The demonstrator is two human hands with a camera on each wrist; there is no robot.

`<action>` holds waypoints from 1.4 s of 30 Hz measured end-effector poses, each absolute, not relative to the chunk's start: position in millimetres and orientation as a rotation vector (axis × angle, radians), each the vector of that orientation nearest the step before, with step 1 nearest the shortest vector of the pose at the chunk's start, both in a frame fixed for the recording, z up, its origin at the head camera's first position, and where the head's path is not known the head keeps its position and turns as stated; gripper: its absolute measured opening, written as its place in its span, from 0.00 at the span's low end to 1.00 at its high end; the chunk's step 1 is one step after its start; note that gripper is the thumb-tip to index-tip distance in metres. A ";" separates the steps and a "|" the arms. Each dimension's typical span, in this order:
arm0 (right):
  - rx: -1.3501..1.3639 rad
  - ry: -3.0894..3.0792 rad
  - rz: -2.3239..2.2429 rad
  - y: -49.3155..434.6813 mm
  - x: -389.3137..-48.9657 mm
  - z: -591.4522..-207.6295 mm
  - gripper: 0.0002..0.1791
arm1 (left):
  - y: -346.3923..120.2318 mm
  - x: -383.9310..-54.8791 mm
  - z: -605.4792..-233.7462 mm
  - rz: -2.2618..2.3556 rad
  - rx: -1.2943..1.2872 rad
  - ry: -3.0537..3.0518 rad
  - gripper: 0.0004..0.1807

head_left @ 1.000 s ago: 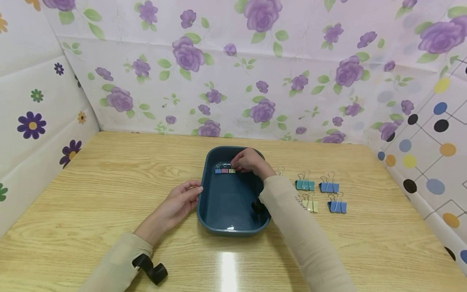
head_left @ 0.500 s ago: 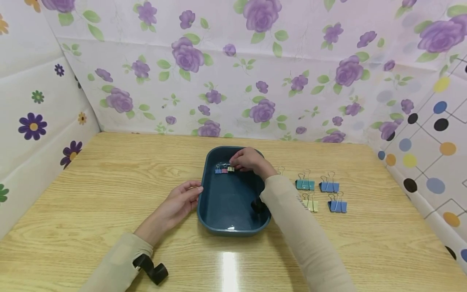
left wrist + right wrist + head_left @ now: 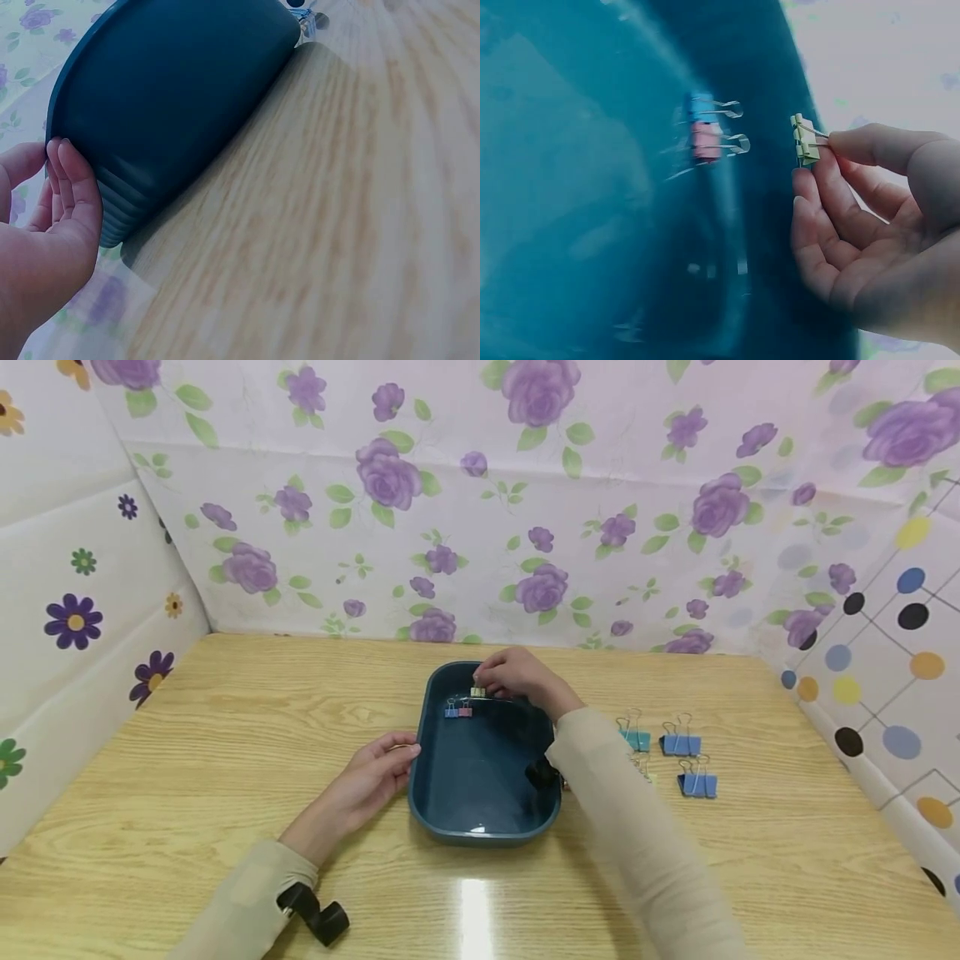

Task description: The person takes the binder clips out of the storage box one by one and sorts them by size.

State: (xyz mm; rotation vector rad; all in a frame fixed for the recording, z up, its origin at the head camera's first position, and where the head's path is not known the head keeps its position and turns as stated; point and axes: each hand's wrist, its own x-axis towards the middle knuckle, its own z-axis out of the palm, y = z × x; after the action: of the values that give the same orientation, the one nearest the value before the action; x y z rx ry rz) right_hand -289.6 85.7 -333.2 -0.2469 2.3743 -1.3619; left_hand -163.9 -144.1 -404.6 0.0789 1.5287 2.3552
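Between thumb and fingers, my right hand (image 3: 517,672) pinches a small yellow binder clip (image 3: 805,140) by its wire handles. It is raised inside the far end of a dark blue plastic bin (image 3: 480,837). On the bin floor, a small blue binder clip (image 3: 452,713) and a small pink one (image 3: 706,141) stand side by side, handles toward the far wall. My left hand (image 3: 375,772) grips the bin's left rim, thumb over the edge and fingers against the outer wall in the left wrist view.
Right of the bin on the wooden table (image 3: 300,693) stand larger binder clips: a teal one (image 3: 637,742), two blue ones, including the nearer blue clip (image 3: 699,785), and a yellow one partly behind my right sleeve (image 3: 637,810). Patterned cloth walls (image 3: 465,510) enclose the back and sides.
My right hand first shifts the small yellow clip slightly left beside the pink one, then lifts it up and away from the row. The left hand stays at the rim.
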 end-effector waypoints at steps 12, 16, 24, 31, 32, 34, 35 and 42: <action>-0.388 2.435 -1.311 95.3 -277.1 -293.3 0.13 | -143.2 -164.9 -403.7 2.348 0.061 1.540 0.03; -0.416 2.456 -1.287 101.6 -271.5 -293.3 0.14 | -143.2 -165.1 -403.1 2.346 0.055 1.542 0.03; -0.429 2.489 -1.253 121.9 -257.4 -300.9 0.12 | -143.1 -165.3 -403.2 2.350 0.066 1.535 0.04; -0.433 2.493 -1.262 138.7 -240.3 -304.3 0.12 | -143.9 -164.9 -403.8 2.350 0.058 1.535 0.04; -0.431 2.497 -1.255 141.0 -238.3 -305.4 0.12 | -143.9 -164.7 -404.0 2.351 0.061 1.536 0.04; -0.426 2.496 -1.254 146.4 -234.2 -308.3 0.12 | -143.8 -164.4 -404.7 2.352 0.057 1.538 0.04; -0.424 2.495 -1.256 149.0 -232.4 -309.9 0.12 | -143.9 -164.5 -405.4 2.350 0.059 1.539 0.04; -0.417 2.514 -1.272 170.3 -217.7 -317.2 0.08 | -143.6 -163.9 -404.9 2.348 0.054 1.543 0.04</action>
State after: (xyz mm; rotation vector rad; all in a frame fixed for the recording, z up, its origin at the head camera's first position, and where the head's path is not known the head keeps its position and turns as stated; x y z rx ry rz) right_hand -217.7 170.3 -317.2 -0.4168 2.5138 -1.2717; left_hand -163.9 -143.6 -404.9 0.0537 1.5428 2.3475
